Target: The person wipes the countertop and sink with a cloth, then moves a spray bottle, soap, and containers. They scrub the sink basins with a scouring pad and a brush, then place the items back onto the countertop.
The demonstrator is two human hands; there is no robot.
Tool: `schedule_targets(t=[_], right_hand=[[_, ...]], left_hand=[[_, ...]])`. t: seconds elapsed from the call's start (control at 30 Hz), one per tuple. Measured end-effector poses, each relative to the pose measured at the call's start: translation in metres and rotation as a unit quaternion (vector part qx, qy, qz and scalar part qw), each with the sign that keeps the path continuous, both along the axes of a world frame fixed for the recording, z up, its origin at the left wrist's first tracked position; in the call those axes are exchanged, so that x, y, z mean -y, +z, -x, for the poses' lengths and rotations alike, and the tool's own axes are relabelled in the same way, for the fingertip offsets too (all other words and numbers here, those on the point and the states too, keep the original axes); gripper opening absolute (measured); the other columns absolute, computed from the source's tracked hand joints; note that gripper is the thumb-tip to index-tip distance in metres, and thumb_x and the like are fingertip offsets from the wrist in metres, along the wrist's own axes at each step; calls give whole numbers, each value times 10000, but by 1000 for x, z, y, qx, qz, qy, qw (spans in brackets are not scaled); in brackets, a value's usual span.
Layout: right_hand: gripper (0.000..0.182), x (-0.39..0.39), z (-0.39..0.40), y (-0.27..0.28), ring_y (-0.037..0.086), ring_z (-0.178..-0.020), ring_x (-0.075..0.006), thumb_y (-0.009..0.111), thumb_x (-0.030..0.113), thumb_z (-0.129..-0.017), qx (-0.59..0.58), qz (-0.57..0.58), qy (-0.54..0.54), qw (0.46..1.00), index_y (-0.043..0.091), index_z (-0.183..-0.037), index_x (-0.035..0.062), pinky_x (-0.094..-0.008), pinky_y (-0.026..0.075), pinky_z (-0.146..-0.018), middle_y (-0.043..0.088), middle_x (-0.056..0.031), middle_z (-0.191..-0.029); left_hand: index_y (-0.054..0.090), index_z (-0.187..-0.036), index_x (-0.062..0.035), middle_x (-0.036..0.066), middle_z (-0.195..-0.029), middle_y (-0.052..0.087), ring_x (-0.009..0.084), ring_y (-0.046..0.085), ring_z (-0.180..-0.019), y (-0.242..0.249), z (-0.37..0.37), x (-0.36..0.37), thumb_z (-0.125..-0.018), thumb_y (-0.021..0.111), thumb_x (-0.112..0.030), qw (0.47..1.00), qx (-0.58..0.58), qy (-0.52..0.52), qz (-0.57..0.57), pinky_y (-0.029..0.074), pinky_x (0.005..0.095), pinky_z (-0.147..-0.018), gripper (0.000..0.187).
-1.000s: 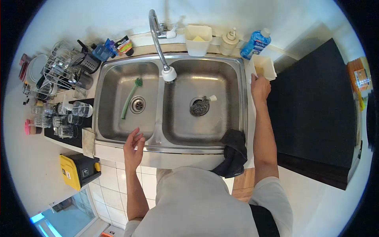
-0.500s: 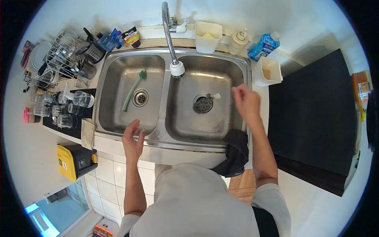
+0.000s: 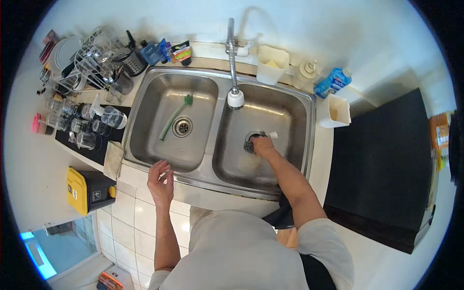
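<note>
My right hand (image 3: pixel 263 144) is down in the right basin (image 3: pixel 285 164), its fingers closed on a grey mesh scourer (image 3: pixel 249 147) at the drain. My fingers cover part of the scourer. Just beside it lies a small white piece (image 3: pixel 273 135). Over the front edge of the left basin (image 3: pixel 150 140) hovers my left hand (image 3: pixel 160 179), loosely curled, thumb apart and holding nothing. A green-headed dish brush (image 3: pixel 174 118) rests in that basin next to the drain.
A flexible faucet (image 3: pixel 235 99) hangs over the divider. Behind the sink stand a white holder (image 3: pixel 272 65), a soap pump (image 3: pixel 304 75) and a blue bottle (image 3: pixel 333 83). Glasses (image 3: pixel 87 140) and a dish rack (image 3: pixel 92 63) are at left. A black cloth (image 3: pixel 282 215) drapes the front edge.
My right hand has moved from above the right rim down and left onto the scourer. My left hand stays near the front edge. The whole view has shifted slightly.
</note>
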State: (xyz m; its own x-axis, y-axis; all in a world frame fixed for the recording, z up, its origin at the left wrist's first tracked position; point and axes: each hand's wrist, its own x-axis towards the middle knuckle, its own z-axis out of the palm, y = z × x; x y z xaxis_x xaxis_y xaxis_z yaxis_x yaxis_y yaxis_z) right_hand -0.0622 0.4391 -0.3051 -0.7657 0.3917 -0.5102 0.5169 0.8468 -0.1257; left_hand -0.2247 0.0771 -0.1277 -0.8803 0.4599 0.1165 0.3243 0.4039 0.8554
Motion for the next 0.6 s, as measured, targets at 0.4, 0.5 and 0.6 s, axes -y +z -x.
schedule_targets(t=[0.4,0.5,0.6], right_hand=[[394,51,-3,100,644,-906,-400,718,125,-812,-264,110,-85,954,580,-1178,78,-488,503,-796,670,-197,-955],[405,73,-8,129,634,-868,-409,728,120,-802,-312,173,-90,930,574,-1172,57,-478,499,-779,661,-215,-935],[406,81,-13,154,663,-860,-370,735,120,-816,-318,240,-106,911,571,-1180,49,-428,526,-736,666,-221,-991]], left_hand=[[590,-1242,-31,161,-1207,599,309,607,-1120,-17,-13,-43,-740,805,-84,983,-41,-174,44,535,389,-891,549],[530,-1326,-66,169,-1258,576,356,592,-1139,-11,-40,-96,-729,808,-97,954,-99,-283,8,513,394,-932,659],[516,-1299,-67,181,-1216,583,383,596,-1104,-24,-62,-127,-732,795,-85,958,-87,-274,4,505,416,-929,633]])
